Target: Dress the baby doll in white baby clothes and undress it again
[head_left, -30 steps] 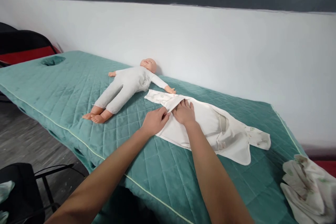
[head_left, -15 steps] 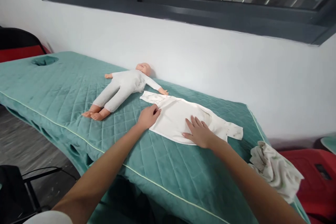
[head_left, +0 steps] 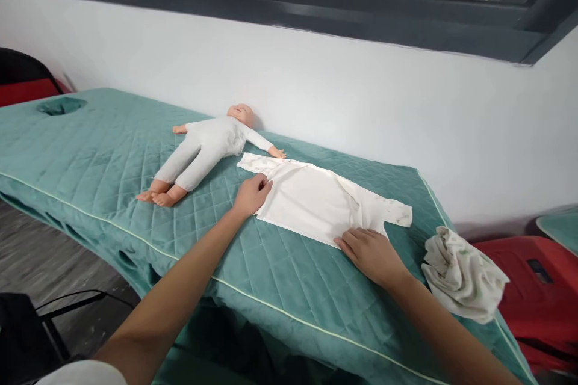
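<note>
A white baby garment [head_left: 311, 200] lies folded lengthwise and flat on the green quilted table [head_left: 112, 156]. My left hand [head_left: 251, 194] rests on its left end, fingers bent and pressing the cloth down. My right hand [head_left: 371, 251] lies flat at the garment's near right edge, fingers stretched out. A baby doll [head_left: 205, 144] in a white suit lies on its back just beyond the garment's left end, head toward the wall.
A crumpled printed cloth [head_left: 463, 277] sits at the table's right corner. Red seats [head_left: 537, 277] stand to the right and at far left. A white wall with a dark window frame [head_left: 316, 6] runs behind the table. A black chair [head_left: 27, 331] stands at lower left.
My right hand has slid from the garment's left end along it to its near right edge, flattening it. My left hand stayed at the left end. The view shifted left and up.
</note>
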Motion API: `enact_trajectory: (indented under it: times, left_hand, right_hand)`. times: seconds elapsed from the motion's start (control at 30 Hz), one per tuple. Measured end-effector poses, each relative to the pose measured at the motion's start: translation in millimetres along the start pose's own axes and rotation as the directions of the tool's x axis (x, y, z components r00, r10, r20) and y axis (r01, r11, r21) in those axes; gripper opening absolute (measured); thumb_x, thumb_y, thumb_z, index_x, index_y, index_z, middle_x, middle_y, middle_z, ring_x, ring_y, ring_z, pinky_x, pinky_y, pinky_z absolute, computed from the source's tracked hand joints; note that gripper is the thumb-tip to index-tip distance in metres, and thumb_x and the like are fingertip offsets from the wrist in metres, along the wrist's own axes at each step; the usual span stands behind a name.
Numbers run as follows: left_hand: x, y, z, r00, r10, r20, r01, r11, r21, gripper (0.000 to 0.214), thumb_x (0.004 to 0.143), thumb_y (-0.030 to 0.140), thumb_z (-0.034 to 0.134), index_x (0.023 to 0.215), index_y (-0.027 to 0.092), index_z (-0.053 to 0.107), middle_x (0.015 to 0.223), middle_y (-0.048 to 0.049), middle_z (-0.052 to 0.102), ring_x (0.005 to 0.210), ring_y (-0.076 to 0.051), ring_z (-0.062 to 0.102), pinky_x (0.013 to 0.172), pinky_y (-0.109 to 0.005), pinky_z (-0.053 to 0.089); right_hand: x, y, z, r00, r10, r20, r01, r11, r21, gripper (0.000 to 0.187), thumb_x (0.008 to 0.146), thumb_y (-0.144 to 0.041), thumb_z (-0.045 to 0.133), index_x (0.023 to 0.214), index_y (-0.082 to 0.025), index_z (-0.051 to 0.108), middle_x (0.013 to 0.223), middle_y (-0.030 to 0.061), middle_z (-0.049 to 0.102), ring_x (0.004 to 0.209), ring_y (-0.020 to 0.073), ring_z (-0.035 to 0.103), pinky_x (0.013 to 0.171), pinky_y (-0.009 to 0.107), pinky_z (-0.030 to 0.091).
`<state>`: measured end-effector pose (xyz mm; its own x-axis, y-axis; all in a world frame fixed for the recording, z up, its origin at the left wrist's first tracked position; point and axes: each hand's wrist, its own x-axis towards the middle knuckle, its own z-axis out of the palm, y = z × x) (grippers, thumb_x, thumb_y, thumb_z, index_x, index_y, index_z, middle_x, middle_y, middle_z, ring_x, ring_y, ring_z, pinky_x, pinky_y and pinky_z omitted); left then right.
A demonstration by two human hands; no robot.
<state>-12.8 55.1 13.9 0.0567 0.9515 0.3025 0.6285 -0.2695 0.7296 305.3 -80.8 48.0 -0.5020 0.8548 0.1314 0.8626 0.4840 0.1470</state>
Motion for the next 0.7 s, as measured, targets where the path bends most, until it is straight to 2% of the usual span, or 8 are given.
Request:
enact_trajectory:
  times: [0.1, 0.17, 0.27, 0.33, 0.43, 0.5, 0.6, 0.7]
  left_hand:
    - [-0.3, 0.6, -0.3, 1.000, 0.002, -0.010, -0.002, 1.000, -0.014, 0.021, 0.088, 0.036, 0.053, 0.072, 0.022, 0.049, 0.064, 0.0031, 0.056, 0.064, -0.015, 0.052, 0.063, -0.028, 0.034]
    - [0.1, 0.9, -0.3, 1.000, 0.002, -0.015, -0.002, 1.000, -0.014, 0.022, 0.088, 0.036, 0.053, 0.072, 0.022, 0.048, 0.064, 0.0031, 0.055, 0.064, -0.015, 0.052, 0.063, -0.028, 0.034]
    - [1.1, 1.0, -0.1, 1.000, -0.016, -0.008, 0.016, 1.000, -0.001, 0.022, 0.088, 0.037, 0.052, 0.072, 0.022, 0.048, 0.065, 0.0028, 0.057, 0.064, -0.016, 0.053, 0.064, -0.028, 0.035]
    - [1.7, 0.7, 0.2, 1.000, -0.028, -0.001, 0.028, 1.000, 0.014, 0.022, 0.088, 0.037, 0.052, 0.072, 0.022, 0.049, 0.065, 0.0025, 0.058, 0.065, -0.016, 0.053, 0.064, -0.029, 0.035]
    - [1.6, -0.5, 1.0, 1.000, -0.024, -0.007, 0.025, 0.999, 0.021, 0.023, 0.089, 0.038, 0.051, 0.072, 0.022, 0.048, 0.065, 0.0025, 0.057, 0.065, -0.016, 0.053, 0.064, -0.028, 0.036]
    - [0.7, -1.3, 1.7, 1.000, -0.009, -0.027, 0.010, 0.999, 0.038, 0.024, 0.089, 0.038, 0.050, 0.072, 0.022, 0.048, 0.065, 0.0024, 0.056, 0.065, -0.016, 0.053, 0.064, -0.028, 0.037]
    - [-1.0, -1.7, 2.7, 0.999, 0.021, -0.042, -0.017, 0.996, 0.092, 0.023, 0.090, 0.039, 0.050, 0.074, 0.022, 0.050, 0.066, 0.0017, 0.058, 0.065, -0.016, 0.053, 0.064, -0.029, 0.035]
    - [-1.3, -1.3, 3.0, 0.998, 0.046, -0.040, -0.042, 0.995, 0.091, 0.025, 0.091, 0.040, 0.050, 0.074, 0.022, 0.049, 0.065, 0.0017, 0.057, 0.063, -0.015, 0.052, 0.064, -0.029, 0.035]
  right_hand:
    - [3.7, -0.6, -0.9, 1.000, 0.029, -0.005, -0.029, 0.999, -0.024, 0.045, 0.106, -0.039, 0.036, 0.076, -0.021, 0.064, 0.075, 0.0065, 0.069, 0.073, 0.0211, 0.064, 0.069, 0.034, 0.039]
    - [9.9, -5.4, -2.3, 0.994, 0.095, -0.052, -0.095, 0.995, 0.015, 0.045, 0.106, -0.040, 0.035, 0.077, -0.021, 0.064, 0.076, 0.0071, 0.068, 0.074, 0.0221, 0.065, 0.069, 0.035, 0.040]
    - [31.1, -16.3, -3.6, 0.963, 0.240, -0.123, -0.206, 0.949, 0.238, 0.037, 0.105, -0.040, 0.036, 0.089, -0.023, 0.065, 0.091, 0.0082, 0.070, 0.088, 0.0233, 0.066, 0.076, 0.035, 0.046]
    - [53.5, -22.9, -1.3, 0.950, 0.285, -0.131, -0.205, 0.880, 0.429, 0.030, 0.103, -0.039, 0.039, 0.108, -0.024, 0.065, 0.111, 0.0085, 0.070, 0.105, 0.0242, 0.065, 0.089, 0.037, 0.049]
    - [93.2, -28.7, 9.1, 0.966, 0.240, -0.095, -0.138, 0.788, 0.600, 0.040, 0.102, -0.041, 0.040, 0.134, -0.022, 0.056, 0.139, 0.0100, 0.061, 0.130, 0.0251, 0.055, 0.110, 0.043, 0.042]
    - [117.3, -31.6, 19.1, 0.982, 0.181, -0.050, -0.112, 0.780, 0.616, 0.048, 0.103, -0.042, 0.037, 0.143, -0.019, 0.051, 0.147, 0.0129, 0.055, 0.137, 0.0256, 0.050, 0.116, 0.045, 0.038]
    - [139.7, -38.4, 33.1, 0.996, 0.085, -0.006, -0.069, 0.848, 0.526, 0.055, 0.104, -0.041, 0.033, 0.147, -0.011, 0.047, 0.156, 0.0181, 0.045, 0.147, 0.0280, 0.040, 0.121, 0.049, 0.030]
    - [143.3, -47.8, 41.4, 1.000, -0.011, -0.009, 0.014, 0.909, 0.416, 0.061, 0.104, -0.044, 0.034, 0.151, -0.006, 0.043, 0.163, 0.0200, 0.032, 0.154, 0.0292, 0.026, 0.125, 0.051, 0.022]
